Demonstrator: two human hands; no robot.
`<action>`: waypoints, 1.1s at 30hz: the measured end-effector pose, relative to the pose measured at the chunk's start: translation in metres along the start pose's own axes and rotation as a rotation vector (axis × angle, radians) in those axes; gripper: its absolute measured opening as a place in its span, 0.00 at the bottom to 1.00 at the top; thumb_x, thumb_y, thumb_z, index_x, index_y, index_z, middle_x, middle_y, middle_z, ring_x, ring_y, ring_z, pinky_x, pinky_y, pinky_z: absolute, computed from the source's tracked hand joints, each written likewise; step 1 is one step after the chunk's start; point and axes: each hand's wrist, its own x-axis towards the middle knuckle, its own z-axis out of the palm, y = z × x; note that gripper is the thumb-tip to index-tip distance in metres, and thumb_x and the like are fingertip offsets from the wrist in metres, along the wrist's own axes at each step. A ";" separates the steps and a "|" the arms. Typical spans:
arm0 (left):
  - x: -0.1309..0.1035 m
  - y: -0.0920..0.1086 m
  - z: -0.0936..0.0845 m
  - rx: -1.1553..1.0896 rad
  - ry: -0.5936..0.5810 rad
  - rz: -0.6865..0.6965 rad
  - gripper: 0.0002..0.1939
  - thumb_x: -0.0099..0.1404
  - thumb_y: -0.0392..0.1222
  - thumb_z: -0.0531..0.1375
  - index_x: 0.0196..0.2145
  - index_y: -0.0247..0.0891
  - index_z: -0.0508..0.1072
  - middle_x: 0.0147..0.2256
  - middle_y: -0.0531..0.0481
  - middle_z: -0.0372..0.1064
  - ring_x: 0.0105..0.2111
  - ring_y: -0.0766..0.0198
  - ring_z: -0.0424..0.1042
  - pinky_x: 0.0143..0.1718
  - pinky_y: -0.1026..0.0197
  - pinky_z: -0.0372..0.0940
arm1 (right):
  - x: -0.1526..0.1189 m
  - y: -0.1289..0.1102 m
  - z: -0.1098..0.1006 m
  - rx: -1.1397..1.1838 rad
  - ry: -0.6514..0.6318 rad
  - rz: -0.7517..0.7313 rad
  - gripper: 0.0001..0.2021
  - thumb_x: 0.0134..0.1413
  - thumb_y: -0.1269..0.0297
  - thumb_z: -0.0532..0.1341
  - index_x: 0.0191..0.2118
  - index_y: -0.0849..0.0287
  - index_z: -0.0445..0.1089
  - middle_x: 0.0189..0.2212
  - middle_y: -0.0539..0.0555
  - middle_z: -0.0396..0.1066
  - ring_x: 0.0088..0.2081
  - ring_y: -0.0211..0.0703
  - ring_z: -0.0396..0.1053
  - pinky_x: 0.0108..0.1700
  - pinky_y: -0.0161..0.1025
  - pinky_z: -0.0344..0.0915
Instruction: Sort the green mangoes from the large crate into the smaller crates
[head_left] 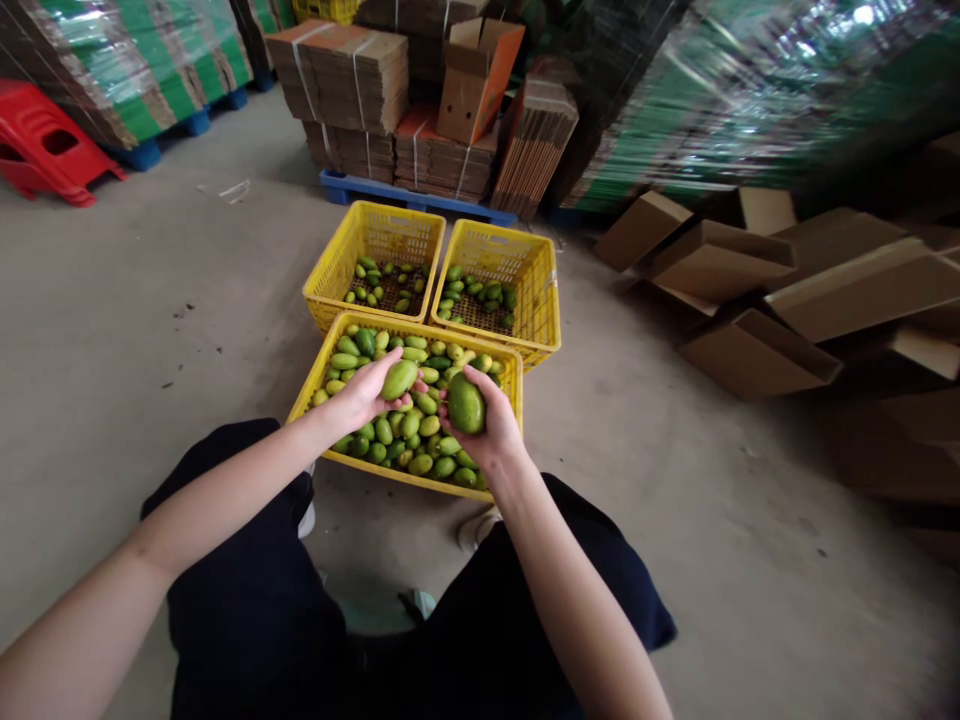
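Observation:
My left hand (365,391) is closed around an oval yellow-green fruit (400,380), with its fingertips curled beneath. In my right hand (496,420) lies a larger, darker green fruit (466,404), gripped between thumb and fingers. Both hands are above a yellow plastic crate (405,481) filled with many similar fruits, from deep green to yellowish. I cannot make out the exact kind of fruit. Behind it stand two more yellow crates, one on the left (319,283) and one on the right (550,310), each with fruits scattered over its bottom.
Bundled flat cardboard (345,75) and an open orange carton (480,85) stand on a blue pallet (337,187) behind the crates. Open cardboard boxes (757,355) pile up at the right. A red stool (56,145) lies tipped at the far left, near wrapped green stacks (135,60).

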 end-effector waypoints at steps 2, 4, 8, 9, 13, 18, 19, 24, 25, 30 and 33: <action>-0.002 0.000 0.001 0.015 -0.012 0.002 0.19 0.72 0.50 0.55 0.34 0.35 0.78 0.27 0.45 0.76 0.18 0.68 0.71 0.17 0.69 0.65 | -0.001 0.000 0.002 0.008 0.047 -0.011 0.08 0.49 0.59 0.67 0.27 0.55 0.69 0.21 0.48 0.71 0.20 0.37 0.65 0.20 0.34 0.61; -0.005 0.002 0.004 0.029 -0.007 -0.014 0.19 0.72 0.52 0.54 0.38 0.36 0.78 0.27 0.46 0.75 0.20 0.66 0.73 0.19 0.68 0.68 | -0.003 -0.001 0.004 0.008 0.103 -0.005 0.07 0.49 0.62 0.67 0.26 0.55 0.69 0.20 0.47 0.71 0.20 0.37 0.65 0.20 0.34 0.61; -0.010 0.008 0.011 0.010 -0.004 -0.070 0.22 0.74 0.50 0.49 0.37 0.32 0.76 0.25 0.47 0.73 0.22 0.65 0.75 0.23 0.66 0.71 | -0.003 -0.003 0.004 0.027 0.107 0.065 0.09 0.53 0.58 0.62 0.28 0.57 0.71 0.19 0.49 0.71 0.21 0.38 0.65 0.22 0.35 0.62; -0.011 0.009 0.011 0.004 -0.004 -0.072 0.19 0.74 0.47 0.51 0.37 0.32 0.76 0.25 0.47 0.73 0.22 0.65 0.75 0.24 0.67 0.71 | -0.003 -0.003 0.002 0.035 0.082 0.080 0.10 0.54 0.57 0.61 0.28 0.57 0.71 0.19 0.50 0.71 0.21 0.39 0.66 0.22 0.35 0.63; -0.009 0.010 0.010 0.034 -0.016 -0.034 0.16 0.72 0.44 0.53 0.33 0.32 0.74 0.21 0.48 0.70 0.17 0.69 0.68 0.17 0.70 0.64 | 0.003 -0.002 -0.005 0.049 0.000 0.084 0.11 0.53 0.55 0.61 0.28 0.56 0.71 0.21 0.52 0.73 0.21 0.40 0.67 0.23 0.35 0.64; -0.007 0.005 0.008 0.066 -0.074 0.101 0.18 0.73 0.47 0.53 0.36 0.32 0.76 0.21 0.49 0.70 0.14 0.71 0.63 0.13 0.70 0.54 | 0.006 0.002 -0.004 0.039 0.034 0.045 0.09 0.53 0.56 0.63 0.29 0.56 0.70 0.22 0.50 0.73 0.21 0.39 0.67 0.23 0.35 0.63; -0.007 0.004 0.008 0.065 -0.081 0.115 0.16 0.72 0.46 0.54 0.37 0.32 0.76 0.22 0.49 0.70 0.15 0.71 0.63 0.14 0.70 0.54 | 0.006 0.002 -0.003 0.034 0.058 0.026 0.08 0.52 0.57 0.65 0.29 0.55 0.70 0.21 0.49 0.72 0.21 0.39 0.67 0.23 0.35 0.63; -0.005 0.001 0.009 0.040 -0.058 0.175 0.06 0.68 0.39 0.60 0.37 0.34 0.75 0.29 0.50 0.74 0.23 0.69 0.71 0.22 0.69 0.65 | 0.001 0.003 0.002 0.011 0.105 -0.063 0.10 0.42 0.65 0.71 0.28 0.54 0.68 0.23 0.44 0.71 0.23 0.36 0.66 0.23 0.34 0.62; -0.005 0.000 0.008 0.053 -0.059 0.184 0.05 0.67 0.39 0.62 0.36 0.35 0.75 0.30 0.50 0.74 0.24 0.68 0.72 0.24 0.68 0.67 | 0.000 0.002 0.003 0.004 0.091 -0.049 0.10 0.42 0.65 0.71 0.28 0.54 0.68 0.22 0.44 0.71 0.23 0.36 0.65 0.23 0.33 0.62; -0.007 -0.002 0.006 0.177 -0.111 0.174 0.07 0.64 0.42 0.64 0.34 0.36 0.72 0.29 0.51 0.72 0.25 0.64 0.74 0.28 0.62 0.72 | -0.001 0.002 0.003 -0.016 -0.017 0.036 0.05 0.48 0.63 0.67 0.29 0.56 0.71 0.21 0.47 0.72 0.21 0.37 0.66 0.22 0.33 0.62; -0.010 0.000 0.006 0.172 -0.130 0.188 0.07 0.62 0.40 0.65 0.36 0.35 0.72 0.32 0.50 0.73 0.28 0.63 0.75 0.30 0.59 0.74 | 0.001 0.002 0.001 -0.018 -0.025 0.034 0.06 0.50 0.62 0.66 0.28 0.56 0.71 0.20 0.48 0.71 0.21 0.37 0.67 0.22 0.33 0.62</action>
